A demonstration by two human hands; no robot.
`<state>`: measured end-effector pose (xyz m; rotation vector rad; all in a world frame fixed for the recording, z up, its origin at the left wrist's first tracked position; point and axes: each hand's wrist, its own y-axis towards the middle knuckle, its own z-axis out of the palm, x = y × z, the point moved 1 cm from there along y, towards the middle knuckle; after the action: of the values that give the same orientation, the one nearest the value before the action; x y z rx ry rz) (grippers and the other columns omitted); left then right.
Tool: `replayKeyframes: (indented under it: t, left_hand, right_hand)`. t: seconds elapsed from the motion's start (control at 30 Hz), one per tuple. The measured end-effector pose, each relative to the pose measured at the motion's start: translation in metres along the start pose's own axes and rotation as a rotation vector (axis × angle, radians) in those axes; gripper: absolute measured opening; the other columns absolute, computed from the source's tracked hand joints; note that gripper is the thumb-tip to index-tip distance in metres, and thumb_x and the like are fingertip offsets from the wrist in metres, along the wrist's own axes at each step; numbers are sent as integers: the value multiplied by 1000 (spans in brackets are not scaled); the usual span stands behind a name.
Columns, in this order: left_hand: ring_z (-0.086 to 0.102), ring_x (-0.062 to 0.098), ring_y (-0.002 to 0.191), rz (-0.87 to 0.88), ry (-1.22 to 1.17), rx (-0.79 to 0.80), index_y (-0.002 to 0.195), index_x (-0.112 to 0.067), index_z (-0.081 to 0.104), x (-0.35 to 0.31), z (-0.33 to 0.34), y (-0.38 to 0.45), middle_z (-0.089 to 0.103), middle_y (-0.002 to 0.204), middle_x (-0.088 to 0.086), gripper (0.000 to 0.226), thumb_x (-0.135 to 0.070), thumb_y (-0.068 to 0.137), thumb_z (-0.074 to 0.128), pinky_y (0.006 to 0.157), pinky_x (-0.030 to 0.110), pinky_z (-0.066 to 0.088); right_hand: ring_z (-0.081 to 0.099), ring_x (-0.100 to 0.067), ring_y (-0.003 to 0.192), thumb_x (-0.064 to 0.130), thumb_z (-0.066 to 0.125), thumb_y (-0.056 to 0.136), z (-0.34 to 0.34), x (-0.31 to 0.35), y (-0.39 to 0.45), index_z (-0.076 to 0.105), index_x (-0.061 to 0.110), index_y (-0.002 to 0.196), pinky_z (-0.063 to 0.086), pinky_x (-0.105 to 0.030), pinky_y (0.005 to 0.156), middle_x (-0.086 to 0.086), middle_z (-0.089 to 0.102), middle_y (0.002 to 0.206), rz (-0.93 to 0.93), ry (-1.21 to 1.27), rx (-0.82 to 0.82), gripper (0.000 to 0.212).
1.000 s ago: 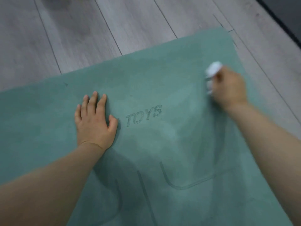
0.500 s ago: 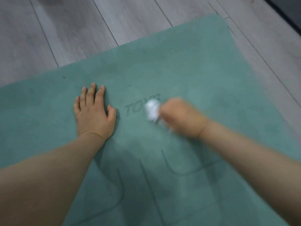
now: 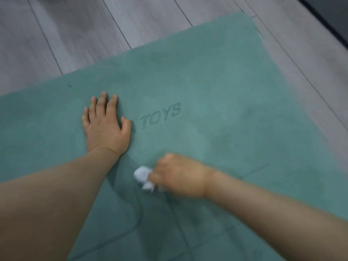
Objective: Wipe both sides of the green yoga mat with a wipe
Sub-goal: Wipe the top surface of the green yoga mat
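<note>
The green yoga mat (image 3: 216,76) lies flat on the floor with the word TOYS printed near its middle. My left hand (image 3: 105,127) presses flat on the mat, fingers straight, just left of the print. My right hand (image 3: 177,175) grips a crumpled white wipe (image 3: 143,176) and holds it against the mat below the print, close to my left forearm. The right hand is blurred by motion.
Grey wooden floorboards (image 3: 79,31) surround the mat at the top and right. A dark strip (image 3: 331,14) runs along the upper right corner. Curved lines are printed on the mat's near part.
My right hand has swept the wipe from the mat's far right side leftward and toward me, past the print. My left hand has stayed flat in place.
</note>
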<state>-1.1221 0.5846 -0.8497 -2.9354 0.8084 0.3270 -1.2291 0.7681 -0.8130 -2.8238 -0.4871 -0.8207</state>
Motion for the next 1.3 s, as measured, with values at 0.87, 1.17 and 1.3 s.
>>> replayKeyframes:
  t: [0.87, 1.17, 1.3]
  left_hand:
    - [18, 31, 149, 33, 13, 1, 148, -15, 39, 0, -1, 1, 29, 160, 10, 69, -36, 83, 36, 121, 48, 6]
    - [17, 30, 149, 21, 12, 17, 149, -15, 39, 2, -1, -2, 29, 160, 10, 68, -36, 84, 38, 121, 46, 6]
    - [16, 29, 150, 5, 15, 22, 149, -16, 39, 0, -2, -1, 28, 160, 9, 69, -37, 83, 36, 121, 45, 4]
  right_hand:
    - [56, -48, 94, 27, 41, 85, -84, -165, -170, 54, 1, 99, 46, -49, 80, -33, 61, 102, 1684, -195, -774, 32]
    - [44, -25, 61, 21, 44, 80, 22, 11, -62, 36, 21, 79, 26, -33, 60, -2, 49, 66, 375, -199, -140, 7]
    - [45, -26, 58, 20, 46, 79, 1, -27, -53, 33, 22, 79, 24, -34, 58, -2, 48, 63, 362, -205, -135, 13]
